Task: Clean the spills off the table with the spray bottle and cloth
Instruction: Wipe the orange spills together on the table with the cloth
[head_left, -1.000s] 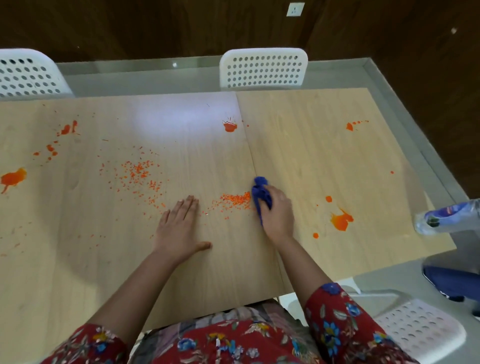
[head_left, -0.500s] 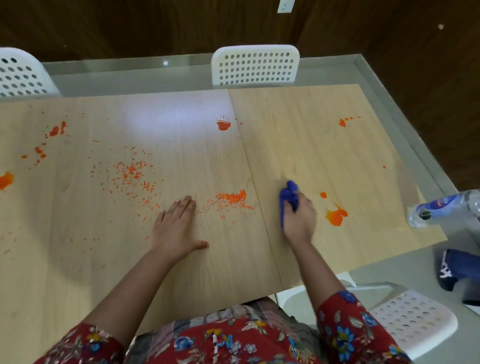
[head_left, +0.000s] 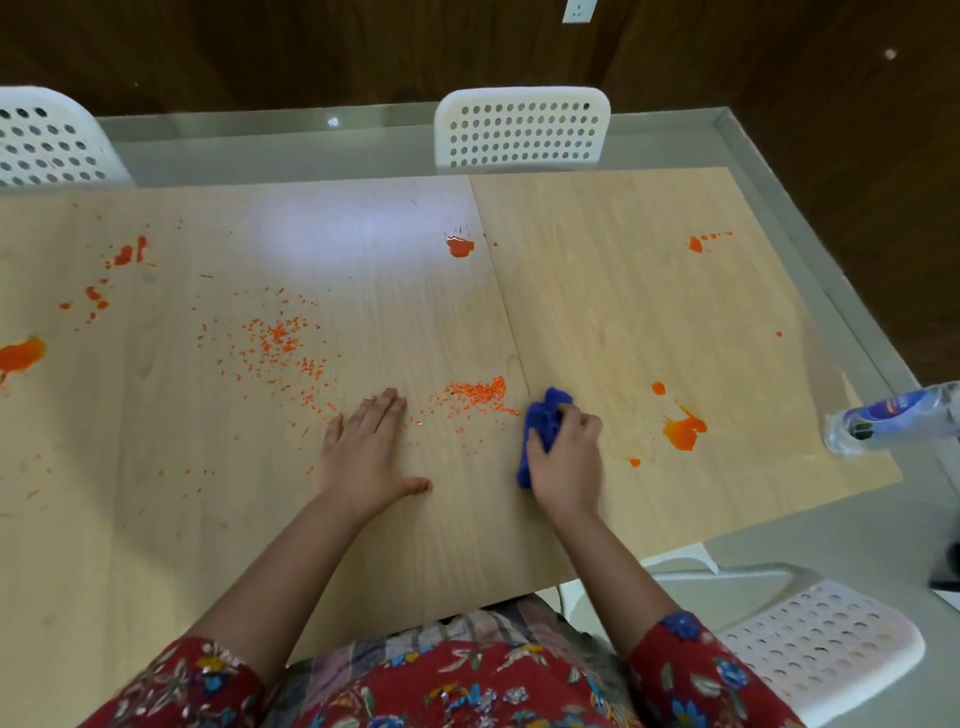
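Cloth (head_left: 543, 421): deep blue, fuzzy, wadded on the table (head_left: 623, 291) at the seam between its wood panels, just right of heaped orange crumbs (head_left: 478, 392). I see the right hand (head_left: 566, 462) curled over it, gripping, and the left hand (head_left: 363, 452) pressed flat, fingers together, thumb out. Spray bottle (head_left: 893, 418): lying at the right edge, blue label, writing unreadable to me.

The right hand (head_left: 563, 462) grips a crumpled blue cloth (head_left: 543, 423) on the light wooden table (head_left: 623, 291). Left of the grip lie small orange crumbs (head_left: 478, 392). Beyond them, the left hand (head_left: 366, 452) rests flat.
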